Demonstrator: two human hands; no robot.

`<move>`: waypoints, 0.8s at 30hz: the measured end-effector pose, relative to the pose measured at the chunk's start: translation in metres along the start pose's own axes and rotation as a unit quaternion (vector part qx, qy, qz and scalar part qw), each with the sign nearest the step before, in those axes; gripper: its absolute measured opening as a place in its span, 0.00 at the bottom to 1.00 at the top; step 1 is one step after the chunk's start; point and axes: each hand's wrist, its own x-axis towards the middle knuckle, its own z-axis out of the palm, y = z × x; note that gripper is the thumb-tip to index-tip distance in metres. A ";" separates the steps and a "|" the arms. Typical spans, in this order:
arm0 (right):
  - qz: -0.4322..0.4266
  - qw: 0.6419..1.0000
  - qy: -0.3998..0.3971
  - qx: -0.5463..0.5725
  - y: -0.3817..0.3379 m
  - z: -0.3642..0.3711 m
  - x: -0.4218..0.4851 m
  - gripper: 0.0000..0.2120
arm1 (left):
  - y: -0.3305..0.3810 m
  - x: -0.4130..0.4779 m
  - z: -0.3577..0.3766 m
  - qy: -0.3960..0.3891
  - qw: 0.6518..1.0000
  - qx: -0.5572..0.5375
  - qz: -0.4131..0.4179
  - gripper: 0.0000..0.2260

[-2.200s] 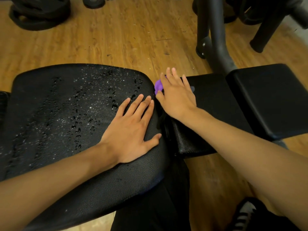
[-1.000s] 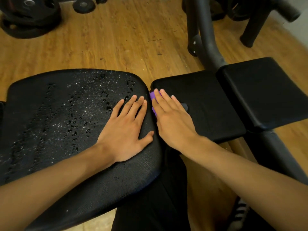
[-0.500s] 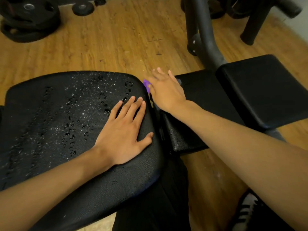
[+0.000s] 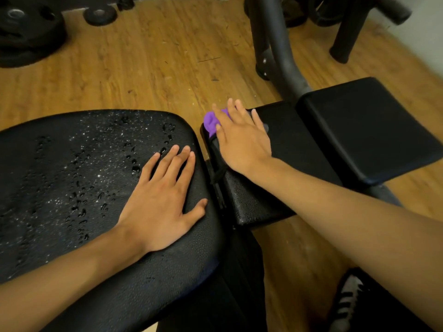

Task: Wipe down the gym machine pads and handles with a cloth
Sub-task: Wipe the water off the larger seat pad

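Spanning the left: large pad [image 4: 72,236], droplets [image 4: 79,207] unwiped; left hand [image 4: 163,200] laid flat on it, fingers straight, nothing held. Middle pad [image 4: 299,149]: right hand [image 4: 242,140] pressed flat, fingers extended, over purple cloth [image 4: 211,122]. The cloth has been pushed from mid-pad to the far left corner within a second, so a stroke is judged finished. Cloth mostly hidden under palm.

We see a wooden floor [image 4: 148,68] running beneath everything. At ten o'clock we find a stack of black weight plates [image 4: 26,32], with a smaller plate [image 4: 100,14] at eleven. At five o'clock sits a dark, pale-striped shoe [image 4: 347,305].
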 end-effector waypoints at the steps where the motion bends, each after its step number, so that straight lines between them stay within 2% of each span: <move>1: -0.004 1.000 0.000 0.003 -0.001 0.000 -0.007 0.26 | 0.000 0.000 0.000 0.000 1.000 0.000 0.003 0.40; 6: -0.132 0.991 -0.008 -0.020 0.025 -0.011 -0.131 0.33 | 0.000 0.000 0.001 0.003 1.000 0.000 0.004 0.40; 8: -0.157 0.987 -0.034 -0.025 0.050 -0.013 -0.140 0.35 | 0.000 0.000 0.000 0.000 1.000 0.004 0.003 0.40; 10: -0.134 0.990 -0.032 -0.033 0.071 -0.014 -0.106 0.36 | 0.000 0.000 -0.001 -0.004 1.000 0.009 0.006 0.40; 14: 0.014 0.999 -0.015 0.042 0.096 -0.028 -0.016 0.35 | -0.001 -0.001 -0.001 -0.008 1.000 0.018 0.003 0.40; 15: 0.025 0.999 -0.007 0.046 0.097 -0.028 -0.011 0.35 | -0.001 0.000 0.000 -0.008 1.000 0.016 0.003 0.40; 18: -0.046 0.998 0.016 0.031 0.090 -0.022 -0.048 0.30 | -0.001 0.000 -0.001 -0.013 1.000 0.014 0.005 0.40; 21: -0.077 0.996 -0.038 0.009 0.087 -0.029 -0.117 0.29 | 0.000 0.000 -0.002 -0.016 1.000 0.015 0.004 0.40; 24: -0.119 0.985 -0.096 -0.074 0.099 -0.037 -0.132 0.36 | 0.000 0.001 -0.002 -0.017 1.000 0.015 0.003 0.40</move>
